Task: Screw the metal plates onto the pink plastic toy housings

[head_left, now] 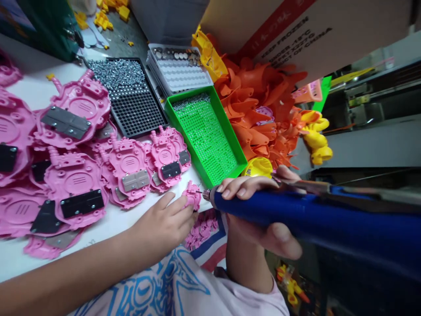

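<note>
Pink part [193,197] sits at the near edge of the white surface [112,229], in the left hand [169,217]: fingers bunched on its side, grip partly hidden. Right hand [255,232] wrapped around blue driver [315,219], bit pointing at the part; can't tell if it's seated in a screw. More small pink parts [202,230] heaped just below the left hand. Green tray [226,125] just beyond the part, perforated, screws bunched at its far end. Black tray [138,116] next to it, screws heaped over its far half. White trays [182,72] stacked behind the green one. Pink casings [79,182] with black or grey covers crowd the surface's left side. Orange parts [256,101] piled right of the green tray, against a carton [329,57].
</note>
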{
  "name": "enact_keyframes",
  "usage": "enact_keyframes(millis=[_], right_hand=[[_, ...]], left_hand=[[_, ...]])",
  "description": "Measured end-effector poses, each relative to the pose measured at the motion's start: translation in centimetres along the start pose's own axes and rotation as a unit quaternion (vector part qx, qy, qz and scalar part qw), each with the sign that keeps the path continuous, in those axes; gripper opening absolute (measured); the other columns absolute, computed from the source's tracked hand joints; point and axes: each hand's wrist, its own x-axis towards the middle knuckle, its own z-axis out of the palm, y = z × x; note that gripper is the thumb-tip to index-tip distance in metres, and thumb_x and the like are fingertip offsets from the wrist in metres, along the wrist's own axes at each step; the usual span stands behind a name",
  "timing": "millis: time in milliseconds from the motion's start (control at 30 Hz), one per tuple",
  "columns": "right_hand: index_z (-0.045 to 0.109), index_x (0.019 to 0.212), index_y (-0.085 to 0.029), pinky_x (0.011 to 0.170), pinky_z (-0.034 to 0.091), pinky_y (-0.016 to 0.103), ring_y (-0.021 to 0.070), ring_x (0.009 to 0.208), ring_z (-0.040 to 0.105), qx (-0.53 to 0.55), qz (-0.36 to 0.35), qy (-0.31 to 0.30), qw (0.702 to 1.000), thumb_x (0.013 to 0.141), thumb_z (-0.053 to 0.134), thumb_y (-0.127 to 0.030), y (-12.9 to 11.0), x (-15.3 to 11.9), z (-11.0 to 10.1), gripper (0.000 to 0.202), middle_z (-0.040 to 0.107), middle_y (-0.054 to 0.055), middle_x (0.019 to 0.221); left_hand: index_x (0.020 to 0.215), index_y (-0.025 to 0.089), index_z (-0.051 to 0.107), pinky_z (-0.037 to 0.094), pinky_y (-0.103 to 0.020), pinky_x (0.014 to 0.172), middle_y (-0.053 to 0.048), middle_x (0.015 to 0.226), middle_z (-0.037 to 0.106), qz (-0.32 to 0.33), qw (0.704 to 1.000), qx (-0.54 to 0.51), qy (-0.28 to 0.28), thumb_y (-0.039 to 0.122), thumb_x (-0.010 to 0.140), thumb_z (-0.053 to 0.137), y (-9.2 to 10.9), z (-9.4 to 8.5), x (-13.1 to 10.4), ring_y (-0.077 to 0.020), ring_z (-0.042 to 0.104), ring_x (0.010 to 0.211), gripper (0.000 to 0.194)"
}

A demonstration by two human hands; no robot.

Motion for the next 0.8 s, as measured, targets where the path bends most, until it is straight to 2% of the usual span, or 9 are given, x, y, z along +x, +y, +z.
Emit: enact_keyframes(millis=[67, 167, 233, 300, 500, 667, 800], right_hand=[[0.06, 0.106, -0.028, 0.056, 0.05, 0.037, 0.0161, 0.055, 0.056, 0.011, 0.004, 0.016, 1.0, 0.072, 0.056, -0.043, -1.1, 0.6, -0.7, 0.037, 0.055, -0.002, 0.066], [0.061, 0.106, -0.028, 0.05, 0.049, 0.035, 0.0139, 0.047, 0.05, -0.015, -0.031, 0.095, 0.995, 0.071, 0.056, -0.047, -2.3, 1.8, -1.4, 0.04, 0.051, -0.004, 0.061], [0.061, 0.102, -0.029, 0.049, 0.048, 0.033, 0.013, 0.045, 0.049, -0.041, -0.061, 0.151, 0.986, 0.072, 0.054, -0.044, -2.2, 2.6, -1.5, 0.034, 0.049, -0.005, 0.06], [0.06, 0.098, -0.029, 0.05, 0.048, 0.032, 0.0127, 0.046, 0.05, -0.048, -0.07, 0.179, 0.98, 0.073, 0.051, -0.041, -1.1, 3.3, -1.5, 0.029, 0.049, -0.005, 0.062], [0.053, 0.096, -0.029, 0.054, 0.049, 0.03, 0.0121, 0.05, 0.055, 0.007, -0.05, 0.187, 0.981, 0.071, 0.049, -0.038, 2.7, 4.5, -1.2, 0.027, 0.053, -0.005, 0.065], [0.051, 0.099, -0.03, 0.054, 0.05, 0.031, 0.0124, 0.05, 0.055, 0.014, -0.028, 0.19, 0.981, 0.069, 0.05, -0.042, 3.5, 5.2, -0.8, 0.032, 0.051, -0.006, 0.065], [0.052, 0.095, -0.03, 0.052, 0.049, 0.03, 0.0121, 0.049, 0.054, 0.02, -0.019, 0.173, 0.985, 0.067, 0.051, -0.042, 3.6, 5.6, -0.5, 0.031, 0.051, -0.006, 0.063]], left_hand=[[0.104, 0.016, 0.066, 0.03, -0.043, 0.099, -0.006, 0.104, 0.069, 0.0, 1.0, -0.004, -0.003, 0.015, 0.087, 0.052, -0.1, 0.0, -0.1, -0.0247, 0.056, 0.103, 0.021], [0.106, 0.017, 0.065, 0.03, -0.044, 0.098, -0.006, 0.106, 0.069, -0.006, 1.0, -0.021, -0.02, 0.018, 0.084, 0.058, -0.1, 0.0, -0.3, -0.0258, 0.056, 0.104, 0.023], [0.107, 0.017, 0.065, 0.031, -0.045, 0.098, -0.006, 0.107, 0.069, -0.017, 0.999, -0.027, -0.022, 0.022, 0.084, 0.06, 0.0, 0.0, -0.2, -0.0261, 0.056, 0.105, 0.025], [0.107, 0.018, 0.065, 0.032, -0.045, 0.097, -0.005, 0.107, 0.069, -0.029, 0.999, -0.029, -0.018, 0.023, 0.084, 0.061, 0.0, 0.0, -0.2, -0.0257, 0.056, 0.104, 0.024], [0.108, 0.019, 0.066, 0.033, -0.044, 0.094, -0.006, 0.107, 0.069, -0.036, 0.998, -0.048, -0.022, 0.022, 0.086, 0.056, -0.1, -0.1, 0.0, -0.0255, 0.055, 0.102, 0.025], [0.106, 0.019, 0.066, 0.033, -0.044, 0.092, -0.005, 0.106, 0.069, -0.045, 0.997, -0.055, -0.025, 0.019, 0.086, 0.054, -0.1, -0.1, 0.2, -0.0257, 0.055, 0.102, 0.024], [0.108, 0.019, 0.065, 0.033, -0.043, 0.092, -0.005, 0.106, 0.068, -0.046, 0.997, -0.054, -0.038, 0.023, 0.085, 0.06, 0.0, -0.1, 0.2, -0.0251, 0.055, 0.103, 0.024]])
